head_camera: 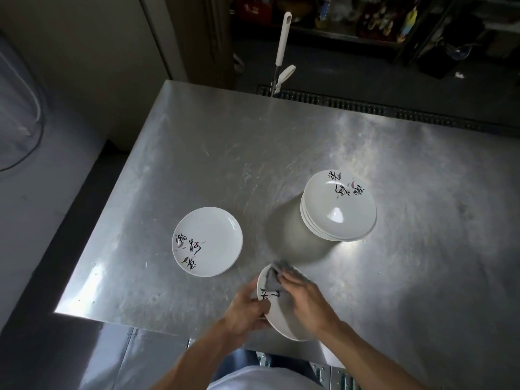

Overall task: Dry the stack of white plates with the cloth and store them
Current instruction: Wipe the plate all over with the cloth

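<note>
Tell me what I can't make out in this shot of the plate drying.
- held plate: head view, cloth and right hand cover most of its face.
- stack of plates: head view from above, overlapping rims, count unclear.
- shelf items: head view, too dark and small.

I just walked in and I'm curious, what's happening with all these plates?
A person is drying a white plate over the steel table. The left hand grips its rim while the right hand rubs it with a grey cloth. A single plate lies to the left; a stack stands to the right.
</note>
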### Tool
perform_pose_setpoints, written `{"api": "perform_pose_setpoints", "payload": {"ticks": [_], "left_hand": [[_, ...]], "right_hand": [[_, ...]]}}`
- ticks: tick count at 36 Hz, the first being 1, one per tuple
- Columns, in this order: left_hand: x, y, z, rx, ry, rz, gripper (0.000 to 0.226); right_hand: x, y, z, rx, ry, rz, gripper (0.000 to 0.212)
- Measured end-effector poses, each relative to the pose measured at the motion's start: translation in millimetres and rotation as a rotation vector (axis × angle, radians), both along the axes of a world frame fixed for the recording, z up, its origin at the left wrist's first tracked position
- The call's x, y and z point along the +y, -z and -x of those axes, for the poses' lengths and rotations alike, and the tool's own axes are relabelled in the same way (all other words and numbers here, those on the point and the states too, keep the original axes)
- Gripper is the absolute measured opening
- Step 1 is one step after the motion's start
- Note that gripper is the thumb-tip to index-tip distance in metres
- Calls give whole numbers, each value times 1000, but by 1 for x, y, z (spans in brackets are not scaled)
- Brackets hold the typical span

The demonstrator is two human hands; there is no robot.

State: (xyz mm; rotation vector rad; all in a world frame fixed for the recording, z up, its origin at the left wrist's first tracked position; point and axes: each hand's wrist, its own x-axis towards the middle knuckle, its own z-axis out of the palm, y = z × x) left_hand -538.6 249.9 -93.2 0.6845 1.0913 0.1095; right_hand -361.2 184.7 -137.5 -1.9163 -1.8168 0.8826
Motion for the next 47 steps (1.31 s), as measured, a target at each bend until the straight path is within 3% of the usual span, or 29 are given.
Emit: {"api": "perform_pose_setpoints", "payload": {"ticks": [3, 7, 11, 15, 18, 21, 24, 26, 30, 33, 36, 40, 44, 47], "left_hand": [[0, 0, -1, 10, 11, -3, 62], [-3, -2, -4, 17, 20, -19, 56], [-5, 4, -7, 87, -260, 34, 62], [-11, 3, -14, 34, -415, 81, 65], [-13, -5, -18, -37, -408, 87, 66], [-12, -5, -17, -39, -355, 81, 49], [-10, -4, -11, -45, -290, 62, 47], [-6, -5, -5, -52, -251, 49, 55], [5, -4, 3, -37, -215, 42, 60], [11, -7, 2, -45, -216, 30, 55], [17, -14, -2, -63, -201, -6, 64], [23, -20, -4, -49, -242, 22, 83], [27, -29, -7, -18, -233, 3, 60], [30, -37, -10, 84, -172, -80, 34]], "right_hand": [[-1, 0, -2, -35, 48, -29, 70], [-2, 0, 5, 49, -119, -57, 71], [-1, -5, -15, -60, 101, 97, 62], [3, -26, -8, 21, 96, 182, 41], [-5, -44, 10, 43, 79, 162, 51], [-10, -59, 30, 252, 103, 202, 58], [3, -60, 31, 404, 176, 190, 46], [12, -52, 20, 322, 176, 209, 51], [13, -43, -17, -40, 150, 398, 54], [3, -51, -22, -28, 15, 461, 35], [-7, -66, -15, 40, -34, 348, 15], [-7, -83, -10, 61, -141, 233, 31], [1, -86, -11, 0, -111, 149, 15], [9, -94, -17, 3, -46, 114, 26]]}}
